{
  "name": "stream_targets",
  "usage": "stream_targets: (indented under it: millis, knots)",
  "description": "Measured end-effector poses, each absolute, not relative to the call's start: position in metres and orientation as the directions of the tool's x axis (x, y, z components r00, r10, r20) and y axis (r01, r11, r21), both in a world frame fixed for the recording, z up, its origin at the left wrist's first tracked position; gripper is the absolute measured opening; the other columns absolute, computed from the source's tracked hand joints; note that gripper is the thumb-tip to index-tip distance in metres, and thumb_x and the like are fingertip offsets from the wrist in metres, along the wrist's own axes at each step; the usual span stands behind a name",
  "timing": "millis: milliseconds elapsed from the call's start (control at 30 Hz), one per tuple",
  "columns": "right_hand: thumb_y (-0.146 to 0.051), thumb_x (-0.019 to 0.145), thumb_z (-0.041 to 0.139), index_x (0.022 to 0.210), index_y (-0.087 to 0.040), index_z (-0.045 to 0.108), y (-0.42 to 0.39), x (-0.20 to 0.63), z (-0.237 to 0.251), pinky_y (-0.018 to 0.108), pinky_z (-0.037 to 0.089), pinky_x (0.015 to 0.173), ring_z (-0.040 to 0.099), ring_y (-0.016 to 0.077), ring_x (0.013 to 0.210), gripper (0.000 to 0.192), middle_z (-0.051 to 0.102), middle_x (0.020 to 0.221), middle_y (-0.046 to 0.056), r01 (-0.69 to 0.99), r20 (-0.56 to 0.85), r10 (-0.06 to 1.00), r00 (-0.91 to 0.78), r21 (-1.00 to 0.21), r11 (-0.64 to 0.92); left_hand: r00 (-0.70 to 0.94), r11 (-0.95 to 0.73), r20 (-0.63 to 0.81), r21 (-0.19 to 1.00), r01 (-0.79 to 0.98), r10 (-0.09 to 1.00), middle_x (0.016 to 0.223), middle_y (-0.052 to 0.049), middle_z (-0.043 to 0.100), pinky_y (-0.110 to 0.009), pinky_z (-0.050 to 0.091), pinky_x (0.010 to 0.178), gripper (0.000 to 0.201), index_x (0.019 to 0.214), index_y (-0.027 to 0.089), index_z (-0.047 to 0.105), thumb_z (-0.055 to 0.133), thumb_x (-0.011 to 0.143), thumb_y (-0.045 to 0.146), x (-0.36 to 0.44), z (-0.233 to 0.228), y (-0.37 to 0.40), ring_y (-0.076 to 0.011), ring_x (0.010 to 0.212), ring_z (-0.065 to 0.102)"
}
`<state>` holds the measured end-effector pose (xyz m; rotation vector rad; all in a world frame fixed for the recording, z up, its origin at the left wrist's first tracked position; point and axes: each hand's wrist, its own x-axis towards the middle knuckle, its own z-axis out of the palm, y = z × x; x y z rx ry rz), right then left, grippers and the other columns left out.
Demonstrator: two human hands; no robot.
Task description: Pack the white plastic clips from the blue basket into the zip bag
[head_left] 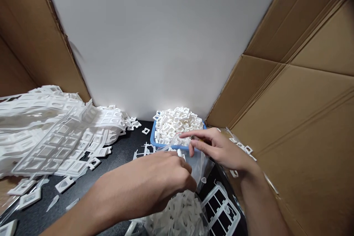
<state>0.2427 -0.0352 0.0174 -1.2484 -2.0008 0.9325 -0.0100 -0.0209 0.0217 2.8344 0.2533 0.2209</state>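
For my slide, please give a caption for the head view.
Both hands hold open a clear bag of white parts before a blue tray.

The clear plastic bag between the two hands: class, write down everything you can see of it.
The clear plastic bag is thin, see-through film, crumpled and standing open at the top, with a red line along its mouth. Its lower part bulges with small white plastic pieces. The left hand pinches its near edge; the right hand holds the far edge. It sits on the dark table, before the blue tray.
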Motion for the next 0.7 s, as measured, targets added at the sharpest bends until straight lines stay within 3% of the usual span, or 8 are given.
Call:
stream_targets:
  millis: [133, 233, 300, 400, 533, 700]
  knots:
    - [-0.05, 0.105, 0.063, 0.117, -0.02, 0.079, -0.024, 0.268, 0.01, 0.028, 0.029, 0.049, 0.039, 0.0105, 0.051, 0.036, 0.069, 0.075, 0.001, 0.393, 0.256, 0.961, -0.109, -0.877, 0.278, 0.973, -0.936, 0.105, 0.312, 0.162, 0.204, 0.083, 0.003, 0.066, -0.032, 0.041, 0.064, 0.034, 0.081, 0.023, 0.057, 0.063, 0.079, -0.01, -0.01, 0.024, -0.02, -0.0163, 0.073, 0.059]
    - [-0.053, 0.1, 0.067, 0.098, -0.017, 0.079, -0.01, 0.296, -0.004, 0.028, 0.039, 0.057, 0.051, 0.0137, 0.059, 0.038, 0.067, 0.073, 0.002, 0.529, 0.291, 0.955, 0.053, -0.819, 0.221, 0.975, -0.936, 0.099, 0.313, 0.161, 0.2, 0.083, 0.003, 0.067, -0.032, 0.041, 0.064, 0.032, 0.082, 0.023, 0.057, 0.063, 0.081, -0.008, -0.011, 0.026, -0.02, -0.0162, 0.074, 0.06]
    - [-0.051, 0.096, 0.07, 0.101, -0.017, 0.079, -0.004, 0.312, -0.015, 0.032, 0.049, 0.07, 0.064, 0.0198, 0.075, 0.036, 0.073, 0.08, 0.004, 0.631, 0.176, 0.984, 0.003, -0.764, 0.135, 0.972, -0.935, 0.108, 0.314, 0.165, 0.207, 0.082, 0.003, 0.067, -0.032, 0.042, 0.064, 0.032, 0.081, 0.023, 0.058, 0.063, 0.081, -0.008, -0.011, 0.026, -0.021, -0.0159, 0.073, 0.061]
    - [-0.045, 0.089, 0.076, 0.113, -0.019, 0.079, 0.002, 0.329, -0.033, 0.038, 0.052, 0.086, 0.069, 0.0248, 0.092, 0.036, 0.076, 0.1, 0.007, 0.745, 0.01, 0.996, -0.088, -0.663, 0.073, 0.97, -0.937, 0.129, 0.313, 0.155, 0.204, 0.082, 0.002, 0.067, -0.032, 0.044, 0.064, 0.032, 0.08, 0.023, 0.06, 0.063, 0.08, -0.009, -0.01, 0.025, -0.02, -0.0163, 0.073, 0.062]
    - [-0.038, 0.084, 0.078, 0.118, -0.02, 0.074, 0.008, 0.333, -0.05, 0.037, 0.052, 0.085, 0.067, 0.0236, 0.09, 0.039, 0.072, 0.1, 0.005, 0.83, 0.035, 0.998, -0.057, -0.554, 0.066, 0.972, -0.94, 0.142, 0.316, 0.133, 0.185, 0.081, 0.002, 0.067, -0.032, 0.046, 0.066, 0.031, 0.08, 0.023, 0.061, 0.064, 0.08, -0.008, -0.01, 0.022, -0.019, -0.0173, 0.076, 0.064]
    - [-0.035, 0.081, 0.079, 0.103, -0.023, 0.076, 0.011, 0.325, -0.056, 0.033, 0.048, 0.079, 0.065, 0.0222, 0.082, 0.025, 0.07, 0.088, 0.001, 0.86, 0.034, 0.997, -0.072, -0.504, 0.079, 0.972, -0.94, 0.147, 0.314, 0.133, 0.186, 0.085, 0.003, 0.066, -0.032, 0.044, 0.065, 0.032, 0.083, 0.023, 0.06, 0.064, 0.081, -0.008, -0.009, 0.022, -0.018, -0.016, 0.074, 0.059]
